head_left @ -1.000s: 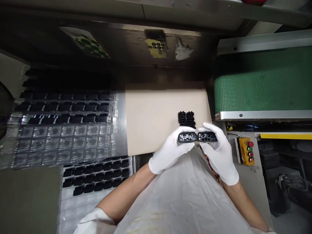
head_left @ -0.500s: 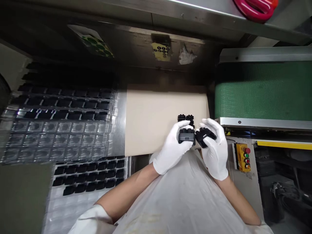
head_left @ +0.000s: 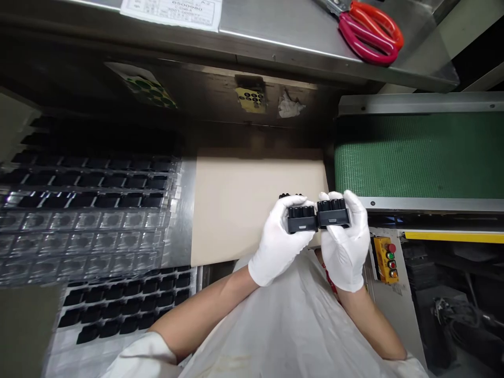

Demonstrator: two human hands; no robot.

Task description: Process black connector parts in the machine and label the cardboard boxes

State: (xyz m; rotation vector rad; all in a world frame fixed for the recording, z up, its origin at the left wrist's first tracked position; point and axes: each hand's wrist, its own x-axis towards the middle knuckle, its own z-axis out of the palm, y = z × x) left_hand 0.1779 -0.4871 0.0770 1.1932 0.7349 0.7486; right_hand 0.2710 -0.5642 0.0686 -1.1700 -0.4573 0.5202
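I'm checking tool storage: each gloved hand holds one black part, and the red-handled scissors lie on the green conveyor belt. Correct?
Not quite: the red-handled scissors lie on the metal shelf, not the green conveyor belt, as the head view shows.

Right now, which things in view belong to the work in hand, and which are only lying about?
Seem to belong:
left hand, holding a black part
right hand, holding a second black part
small black pieces behind the hands
beige sheet
clear trays

Seem only lying about:
red-handled scissors
printed paper
crumpled white scrap
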